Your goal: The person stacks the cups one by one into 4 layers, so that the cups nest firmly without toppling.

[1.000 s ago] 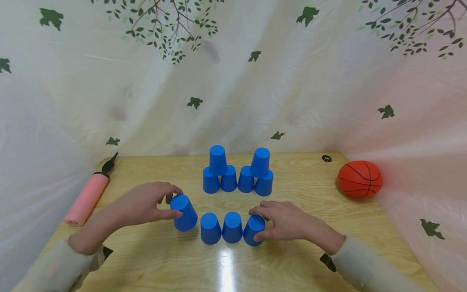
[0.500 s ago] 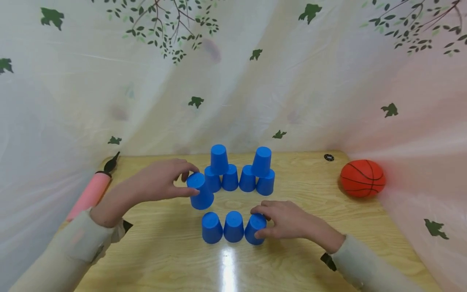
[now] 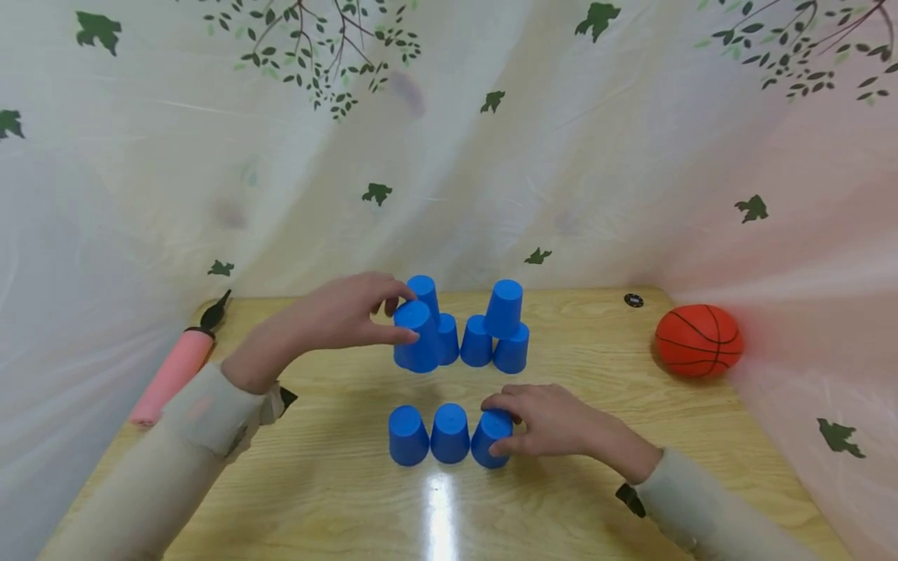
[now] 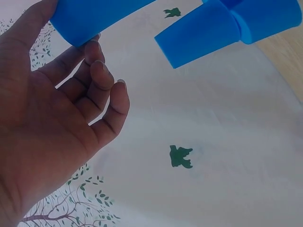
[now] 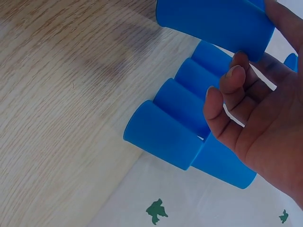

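My left hand (image 3: pixel 344 312) pinches an upside-down blue cup (image 3: pixel 417 343) near its base, between thumb and fingers. In the head view that cup overlaps the back left stack, hiding most of its lower left cup; the stack's top cup (image 3: pixel 424 288) shows behind. The left wrist view has the held cup (image 4: pixel 102 19) apart from a stacked cup (image 4: pixel 203 35). Nearer me, three upside-down blue cups stand in a row: a left one (image 3: pixel 408 436), a middle one (image 3: pixel 450 434) and a right one (image 3: pixel 486 446). My right hand (image 3: pixel 550 421) holds the right one by its upper part.
A second three-cup stack, topped by a blue cup (image 3: pixel 503 308), stands beside the left stack. A pink hand pump (image 3: pixel 175 370) lies at the table's left edge. An orange basketball (image 3: pixel 698 340) and a black disc (image 3: pixel 634 300) are at the right. A pale curtain (image 3: pixel 449 156) closes the back.
My left hand has carried its cup from beside the front row, forward and to the right, up to the back left stack. The right hand has stayed on its cup.
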The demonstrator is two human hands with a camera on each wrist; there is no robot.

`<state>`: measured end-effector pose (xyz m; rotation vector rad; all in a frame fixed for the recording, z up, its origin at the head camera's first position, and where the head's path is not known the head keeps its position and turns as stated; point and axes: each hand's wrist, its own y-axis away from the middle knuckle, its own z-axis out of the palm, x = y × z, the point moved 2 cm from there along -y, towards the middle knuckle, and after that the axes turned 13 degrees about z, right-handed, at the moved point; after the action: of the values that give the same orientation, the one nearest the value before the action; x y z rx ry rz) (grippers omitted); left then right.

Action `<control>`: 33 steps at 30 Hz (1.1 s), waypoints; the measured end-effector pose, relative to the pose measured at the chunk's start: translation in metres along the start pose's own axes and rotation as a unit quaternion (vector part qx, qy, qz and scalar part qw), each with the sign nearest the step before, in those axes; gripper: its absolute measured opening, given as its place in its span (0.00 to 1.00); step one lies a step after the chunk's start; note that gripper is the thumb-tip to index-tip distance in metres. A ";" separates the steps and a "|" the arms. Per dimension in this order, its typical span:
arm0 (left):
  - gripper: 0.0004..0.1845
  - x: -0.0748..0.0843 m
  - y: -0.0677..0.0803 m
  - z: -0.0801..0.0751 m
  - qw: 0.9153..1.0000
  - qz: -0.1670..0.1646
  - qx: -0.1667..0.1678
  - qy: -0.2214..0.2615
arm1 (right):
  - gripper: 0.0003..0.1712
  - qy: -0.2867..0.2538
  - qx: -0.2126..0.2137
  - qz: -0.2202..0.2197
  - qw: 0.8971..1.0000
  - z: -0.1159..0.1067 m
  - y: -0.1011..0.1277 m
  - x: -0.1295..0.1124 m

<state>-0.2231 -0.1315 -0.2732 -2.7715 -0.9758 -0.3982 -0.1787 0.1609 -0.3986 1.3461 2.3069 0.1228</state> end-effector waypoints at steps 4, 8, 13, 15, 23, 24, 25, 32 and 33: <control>0.30 0.000 -0.014 -0.003 1.000 0.001 -0.006 0.003 | 0.34 -0.007 -0.004 0.009 1.000 0.000 0.001 0.001; 0.32 -0.002 -0.027 -0.005 1.000 -0.002 -0.012 0.012 | 0.35 -0.010 -0.003 0.013 1.000 -0.001 0.003 0.003; 0.32 -0.004 -0.042 -0.007 1.000 -0.003 -0.020 0.011 | 0.35 -0.009 -0.001 0.016 1.000 -0.001 0.004 0.005; 0.33 -0.006 -0.048 -0.007 1.000 -0.005 -0.023 0.008 | 0.35 -0.010 -0.002 0.017 1.000 -0.001 0.003 0.006; 0.34 -0.014 -0.067 -0.003 0.999 -0.010 -0.034 -0.007 | 0.33 -0.008 -0.005 0.018 1.000 0.000 0.002 0.004; 0.34 -0.015 -0.070 -0.003 0.999 -0.009 -0.035 -0.009 | 0.33 -0.007 -0.005 0.018 1.000 0.000 0.002 0.004; 0.34 -0.015 -0.072 -0.003 0.999 -0.008 -0.036 -0.010 | 0.33 -0.006 -0.004 0.017 1.000 0.000 0.002 0.004; 0.35 -0.014 -0.084 -0.003 0.999 -0.016 -0.042 -0.020 | 0.33 -0.006 -0.004 0.016 1.000 -0.001 0.003 0.002; 0.35 -0.014 -0.085 -0.003 0.999 -0.018 -0.043 -0.023 | 0.33 -0.007 -0.004 0.016 1.000 -0.001 0.003 0.002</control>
<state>-0.2880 -0.0750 -0.2684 -2.8555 -1.0437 -0.3927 -0.1777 0.1637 -0.3975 1.3762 2.2718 0.1337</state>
